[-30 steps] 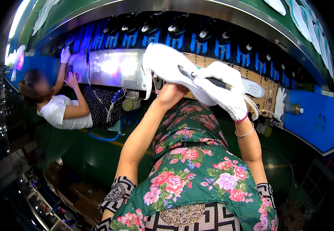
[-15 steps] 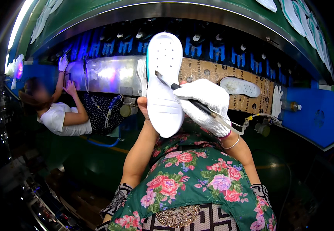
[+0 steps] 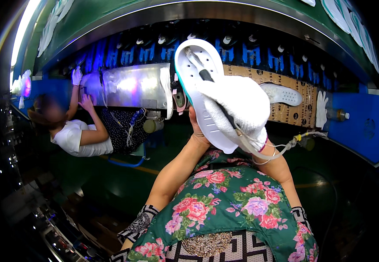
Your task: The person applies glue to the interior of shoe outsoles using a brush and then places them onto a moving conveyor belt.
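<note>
Left hand [image 3: 197,127] is mostly concealed behind the white sole [image 3: 208,118], fingers out of sight, but is gripping it from beneath at its left edge; the gloved right hand [image 3: 238,102] is closed around a black-handled brush [image 3: 205,75], the glove masking much of the handle and the sole's right middle, and whether the blurred brush tip touches the surface cannot be told. The sole is held up before the bench, tilted, with a raised rim, small dark holes at its far end, crosswise grooves nearer the body and a teal left edge.
</note>
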`<state>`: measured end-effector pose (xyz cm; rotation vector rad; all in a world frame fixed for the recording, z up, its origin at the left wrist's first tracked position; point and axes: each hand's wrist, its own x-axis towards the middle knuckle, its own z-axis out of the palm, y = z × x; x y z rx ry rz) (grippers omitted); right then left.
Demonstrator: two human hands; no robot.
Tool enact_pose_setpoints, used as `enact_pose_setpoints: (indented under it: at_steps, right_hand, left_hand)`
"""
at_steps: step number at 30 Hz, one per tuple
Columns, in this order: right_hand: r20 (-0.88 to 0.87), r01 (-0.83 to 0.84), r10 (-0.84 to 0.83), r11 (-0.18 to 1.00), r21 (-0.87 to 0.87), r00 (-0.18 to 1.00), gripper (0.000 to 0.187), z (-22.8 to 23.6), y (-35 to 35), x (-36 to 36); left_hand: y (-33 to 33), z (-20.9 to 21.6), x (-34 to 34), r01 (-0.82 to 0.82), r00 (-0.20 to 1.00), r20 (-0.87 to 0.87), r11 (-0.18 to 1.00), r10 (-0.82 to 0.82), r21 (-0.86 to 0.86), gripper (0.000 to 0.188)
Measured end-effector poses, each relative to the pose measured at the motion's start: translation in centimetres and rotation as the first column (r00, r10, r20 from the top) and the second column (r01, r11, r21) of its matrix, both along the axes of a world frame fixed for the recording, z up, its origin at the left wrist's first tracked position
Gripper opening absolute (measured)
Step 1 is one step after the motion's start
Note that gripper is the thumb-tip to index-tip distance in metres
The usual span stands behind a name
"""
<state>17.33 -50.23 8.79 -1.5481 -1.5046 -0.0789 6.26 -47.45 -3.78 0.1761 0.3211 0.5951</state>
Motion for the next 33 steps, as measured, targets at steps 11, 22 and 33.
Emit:
enact_pose_setpoints:
  at_steps: [11,22,33]
  right_hand:
    - [-0.376,-0.074,0.09,0.996,0.057,0.922,0.024,0.1,0.4,-1.1]
    - [-0.131,-0.058,0.053,0.998,-0.031,0.99,0.025,-0.8,0.2,-1.6]
    - [-0.117,-0.216,0.21,0.976,-0.037,0.971,0.024,-2.3,0.6,-1.5]
  left_hand:
    - [0.9,-0.1,0.6,-0.026,0.998,-0.054,1.0,0.026,0.012,0.105]
    - [3.3,1.0,0.7,-0.028,0.999,0.027,0.989,0.024,0.145,0.107]
    - [5.9,0.2,0.2,-0.021,0.907,0.419,0.999,0.035,-0.038,0.106]
